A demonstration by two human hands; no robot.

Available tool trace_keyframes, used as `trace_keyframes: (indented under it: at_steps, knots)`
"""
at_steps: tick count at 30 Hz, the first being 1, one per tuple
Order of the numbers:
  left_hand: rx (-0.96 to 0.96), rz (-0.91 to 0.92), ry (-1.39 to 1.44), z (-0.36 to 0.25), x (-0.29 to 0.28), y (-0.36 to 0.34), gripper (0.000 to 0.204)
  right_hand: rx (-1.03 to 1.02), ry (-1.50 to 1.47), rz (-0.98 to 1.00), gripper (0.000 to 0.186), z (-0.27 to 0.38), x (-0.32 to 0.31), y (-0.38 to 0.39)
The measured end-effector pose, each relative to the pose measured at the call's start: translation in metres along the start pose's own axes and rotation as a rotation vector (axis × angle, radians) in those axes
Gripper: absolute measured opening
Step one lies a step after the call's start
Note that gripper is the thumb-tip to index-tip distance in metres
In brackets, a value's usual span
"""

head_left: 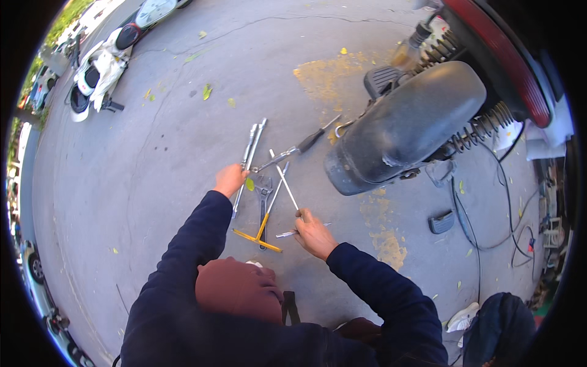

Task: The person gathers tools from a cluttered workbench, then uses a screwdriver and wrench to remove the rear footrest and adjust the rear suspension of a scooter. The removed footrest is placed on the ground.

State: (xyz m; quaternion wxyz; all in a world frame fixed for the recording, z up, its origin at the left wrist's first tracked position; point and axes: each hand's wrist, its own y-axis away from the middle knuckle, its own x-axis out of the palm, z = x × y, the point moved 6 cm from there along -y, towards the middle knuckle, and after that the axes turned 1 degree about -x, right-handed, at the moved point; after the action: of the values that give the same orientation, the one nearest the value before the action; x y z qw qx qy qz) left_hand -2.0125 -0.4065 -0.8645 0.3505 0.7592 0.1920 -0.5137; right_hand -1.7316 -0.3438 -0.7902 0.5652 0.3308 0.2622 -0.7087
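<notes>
My left hand [231, 180] is closed around long chrome wrenches [257, 136] at the middle left. My right hand [313, 233] grips a silver T-handle wrench [284, 183], its shaft pointing up and left. Between my hands, a grey adjustable wrench [263, 194] lies on the pavement beside a yellow-handled T-wrench [255, 237], with a small green leaf near my left fingers. A black-handled tool with a metal shaft [310, 140] lies diagonally just above them.
A scooter's rear wheel fender [406, 125] fills the upper right, with coil springs, a loose black pedal-like piece [441, 222] and cables [480, 244] nearby. Parked scooters [98, 73] stand upper left. Another person's leg [498, 330] and white shoe are at lower right.
</notes>
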Motion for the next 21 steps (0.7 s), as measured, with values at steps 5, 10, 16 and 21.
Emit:
trace_keyframes:
  at_steps: [5, 10, 16, 21]
  knots:
    - [0.253, 0.807, 0.134, -0.1, 0.002, 0.037, 0.049, 0.422, -0.281, -0.188, 0.031, -0.009, -0.143, 0.039]
    - [0.518, 1.534, 0.657, -0.221, 0.011, 0.164, 0.067, 0.628, -0.642, -0.005, 0.042, 0.019, -0.212, 0.123]
    - [0.149, 1.569, 1.588, -0.345, -0.013, 0.199, 0.053, 0.588, -0.986, -0.272, 0.037, -0.005, -0.246, 0.243]
    - [0.345, 1.174, 1.536, -0.473, -0.026, 0.205, 0.024, 0.616, -1.219, -0.564, 0.049, -0.026, -0.25, 0.306]
